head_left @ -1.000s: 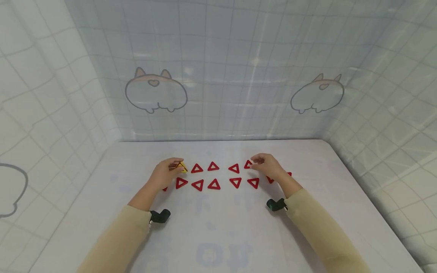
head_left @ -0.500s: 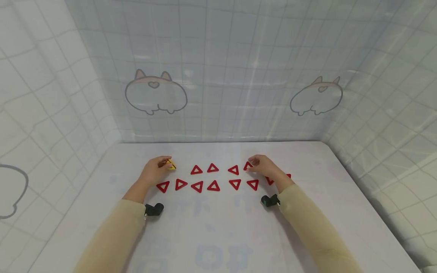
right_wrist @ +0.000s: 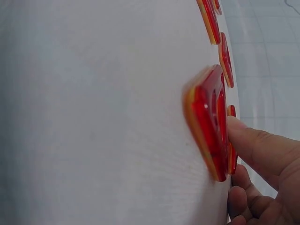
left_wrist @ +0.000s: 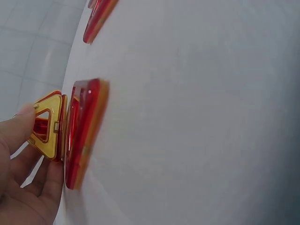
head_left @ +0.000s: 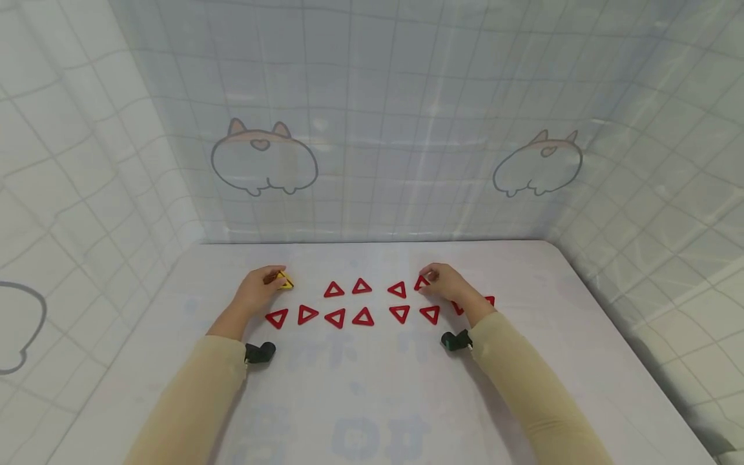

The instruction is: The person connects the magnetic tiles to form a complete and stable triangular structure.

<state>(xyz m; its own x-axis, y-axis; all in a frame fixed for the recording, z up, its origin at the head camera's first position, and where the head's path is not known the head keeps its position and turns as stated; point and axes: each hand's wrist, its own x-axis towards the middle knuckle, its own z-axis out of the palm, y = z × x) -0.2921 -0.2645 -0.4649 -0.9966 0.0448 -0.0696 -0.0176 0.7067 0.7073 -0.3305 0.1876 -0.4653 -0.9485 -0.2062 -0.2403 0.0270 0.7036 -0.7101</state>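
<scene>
My left hand (head_left: 258, 287) pinches a triangular magnetic tile (left_wrist: 54, 112) between thumb and fingers. The tile is tipped up, its yellow side facing the left wrist camera, red at its edge. Just in front of it lies a red triangular tile (left_wrist: 91, 119). At the right, my right hand (head_left: 447, 283) has thumb and fingertips on a flat red triangular tile (head_left: 418, 283) at the right end of the far row. In the right wrist view, another red tile (right_wrist: 204, 112) stands between the camera and the thumb and hides part of the touched one.
Several more red triangular tiles (head_left: 335, 316) lie in two rows on the white table (head_left: 372, 374). Some at the right are partly covered by my right wrist. A tiled-pattern sheet (head_left: 372, 129) hangs behind the table, with similar sheets at both sides.
My left hand has moved left with the pinched tile, away from the far row, uncovering the leftmost near tile. My right hand has shifted slightly and stays at its red tile.
</scene>
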